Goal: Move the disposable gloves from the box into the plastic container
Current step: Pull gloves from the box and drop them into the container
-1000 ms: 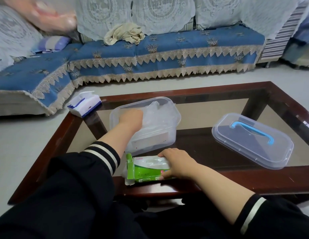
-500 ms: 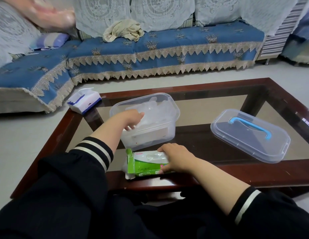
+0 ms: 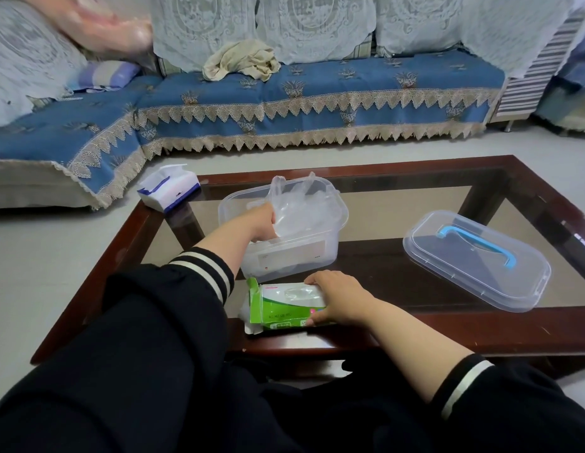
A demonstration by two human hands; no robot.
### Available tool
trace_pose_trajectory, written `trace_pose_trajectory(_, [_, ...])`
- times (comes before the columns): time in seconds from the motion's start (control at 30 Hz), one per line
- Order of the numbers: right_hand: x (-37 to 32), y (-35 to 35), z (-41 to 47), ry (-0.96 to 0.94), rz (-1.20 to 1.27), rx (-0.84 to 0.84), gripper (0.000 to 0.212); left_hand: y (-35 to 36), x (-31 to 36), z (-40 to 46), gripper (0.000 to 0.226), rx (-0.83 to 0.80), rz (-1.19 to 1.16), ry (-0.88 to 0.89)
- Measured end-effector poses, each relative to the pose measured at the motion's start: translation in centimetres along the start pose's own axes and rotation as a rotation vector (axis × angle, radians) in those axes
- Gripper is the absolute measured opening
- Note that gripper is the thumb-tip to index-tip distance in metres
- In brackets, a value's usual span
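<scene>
From the head camera, the bunch of clear disposable gloves (image 3: 297, 207) now stands higher than half a second ago: then it lay low inside the plastic container (image 3: 304, 253), and now its top pokes up above the far rim. The left hand (image 3: 263, 223) has turned with it, from flat fingers reaching over the near-left wall to a hand half hidden behind the film. It touches the bunch at its lower left, but whether the fingers curl round the gloves or only press them cannot be told. The left forearm slants up from the striped cuff over the container's near-left corner.

The right hand (image 3: 337, 297) has not shifted. It lies on the right end of the green glove box (image 3: 284, 305), fingers bent over the top edge and thumb on the near side, holding it on the table (image 3: 448, 335) just in front of the container. The box's left flap stands open. The lid (image 3: 477, 259) with its blue handle rests well apart to the right. A tissue pack (image 3: 168, 191) sits at the far-left corner.
</scene>
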State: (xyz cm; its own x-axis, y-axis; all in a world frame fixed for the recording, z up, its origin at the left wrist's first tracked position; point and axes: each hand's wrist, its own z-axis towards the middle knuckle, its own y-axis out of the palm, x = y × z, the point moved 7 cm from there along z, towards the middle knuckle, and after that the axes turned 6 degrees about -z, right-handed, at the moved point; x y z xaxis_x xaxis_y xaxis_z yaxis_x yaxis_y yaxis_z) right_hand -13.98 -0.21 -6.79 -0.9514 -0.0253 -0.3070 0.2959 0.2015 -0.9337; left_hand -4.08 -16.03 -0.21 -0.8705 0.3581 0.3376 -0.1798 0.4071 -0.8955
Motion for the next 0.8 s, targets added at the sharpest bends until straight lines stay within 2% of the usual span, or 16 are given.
trace_pose_trajectory(0.07, [0.0,0.1,0.1,-0.005,-0.007,-0.002,0.078,0.6,0.0,0.5,0.022,-0.048,0.091,-0.007])
trace_pose_trajectory(0.13, [0.1,0.2,0.1,-0.012,-0.011,-0.005,0.079,1.1,-0.2,0.9,0.025,-0.100,0.096,-0.015])
trace_pose_trajectory(0.17, [0.1,0.2,0.1,-0.014,-0.008,-0.007,0.079,1.5,-0.5,1.1,0.032,-0.142,0.047,-0.025])
trace_pose_trajectory(0.23, [0.1,0.1,0.2,-0.019,-0.004,-0.006,0.079,2.1,-0.9,1.1,0.060,-0.244,-0.076,-0.061])
trace_pose_trajectory(0.3, [0.2,0.1,0.1,-0.021,-0.003,-0.008,0.079,1.9,-0.8,1.0,0.078,-0.257,-0.059,-0.052])
trace_pose_trajectory(0.37, [0.2,0.1,0.0,-0.020,-0.008,-0.007,0.079,0.5,-0.3,0.8,0.076,-0.186,-0.013,-0.003])
trace_pose_trajectory(0.53, [0.2,0.3,0.1,-0.028,0.014,-0.006,0.079,-4.1,1.1,-0.6,0.043,0.086,0.211,0.094])
trace_pose_trajectory(0.67, [-0.2,0.4,0.2,-0.041,0.092,0.007,0.078,-6.4,1.6,-3.2,0.032,0.267,0.008,0.139])
trace_pose_trajectory(0.73, [-0.5,0.1,0.3,-0.035,0.183,0.066,0.065,-7.1,2.5,-5.9,0.020,0.445,-0.164,0.234])
trace_pose_trajectory(0.8, [-0.7,-0.3,0.6,-0.014,0.270,0.131,0.049,-6.1,3.5,-8.9,0.011,0.517,-0.351,0.355])
